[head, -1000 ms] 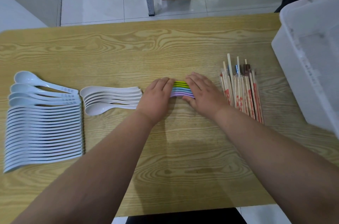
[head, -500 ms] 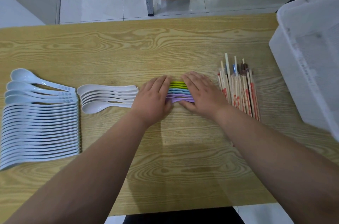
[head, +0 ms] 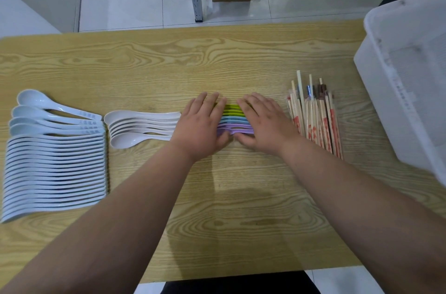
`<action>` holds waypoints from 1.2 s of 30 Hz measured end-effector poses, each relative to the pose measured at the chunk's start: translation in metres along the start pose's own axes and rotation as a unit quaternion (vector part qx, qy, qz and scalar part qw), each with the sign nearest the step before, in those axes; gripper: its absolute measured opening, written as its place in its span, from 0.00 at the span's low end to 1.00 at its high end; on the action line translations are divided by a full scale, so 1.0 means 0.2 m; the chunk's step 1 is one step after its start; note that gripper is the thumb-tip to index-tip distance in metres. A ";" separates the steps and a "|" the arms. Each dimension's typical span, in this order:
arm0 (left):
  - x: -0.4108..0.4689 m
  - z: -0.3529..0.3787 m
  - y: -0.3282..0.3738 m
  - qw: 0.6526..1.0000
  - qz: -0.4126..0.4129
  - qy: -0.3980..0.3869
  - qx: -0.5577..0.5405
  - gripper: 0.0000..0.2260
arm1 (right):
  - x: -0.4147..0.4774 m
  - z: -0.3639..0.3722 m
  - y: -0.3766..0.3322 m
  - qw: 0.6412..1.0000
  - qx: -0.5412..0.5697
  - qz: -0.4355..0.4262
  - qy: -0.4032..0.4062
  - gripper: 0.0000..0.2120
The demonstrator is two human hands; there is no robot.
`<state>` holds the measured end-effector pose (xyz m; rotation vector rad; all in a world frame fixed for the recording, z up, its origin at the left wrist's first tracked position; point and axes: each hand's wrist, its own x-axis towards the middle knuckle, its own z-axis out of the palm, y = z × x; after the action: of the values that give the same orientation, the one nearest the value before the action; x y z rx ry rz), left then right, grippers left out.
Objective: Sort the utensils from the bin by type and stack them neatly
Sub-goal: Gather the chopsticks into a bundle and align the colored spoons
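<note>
Coloured spoons (head: 233,117) between hands (head: 201,128) (head: 263,125) (both touching)

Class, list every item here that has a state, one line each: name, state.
Green, blue and purple plastic spoons: nested between both hands.
Left hand: open, flat against that stack.
Right hand: open, pressing the stack's other end.
Pale blue plastic spoons: nested in a long row.
White plastic spoons: nested, short row.
Wooden chopsticks: laid side by side, some wrapped.
Translucent plastic bin: upright, lidless.

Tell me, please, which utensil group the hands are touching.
The coloured stack, green to purple, between the left hand and right hand; the only multicoloured one.
</note>
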<state>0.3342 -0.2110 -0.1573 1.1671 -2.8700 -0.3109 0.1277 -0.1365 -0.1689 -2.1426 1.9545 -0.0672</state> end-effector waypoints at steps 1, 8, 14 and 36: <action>0.00 0.00 0.00 1.000 -0.001 -0.003 -0.002 0.38 | 0.00 -0.01 0.00 1.000 0.001 0.001 -0.001 0.43; -0.05 -0.05 -0.03 1.000 -0.005 0.009 -0.026 0.37 | 0.01 -0.04 -0.08 1.000 0.012 0.017 -0.002 0.44; -0.22 -0.09 -0.24 0.996 -0.017 0.086 -0.033 0.28 | 0.08 -0.05 -0.36 0.998 0.025 -0.023 0.062 0.38; -0.45 -0.18 -0.79 0.999 -0.036 0.013 0.021 0.24 | 0.50 -0.07 -0.87 0.988 -0.035 -0.126 -0.083 0.22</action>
<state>0.5113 -0.2646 -0.1490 1.2746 -2.8290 -0.2370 0.3049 -0.2245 -0.1313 -2.3480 1.6101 0.1328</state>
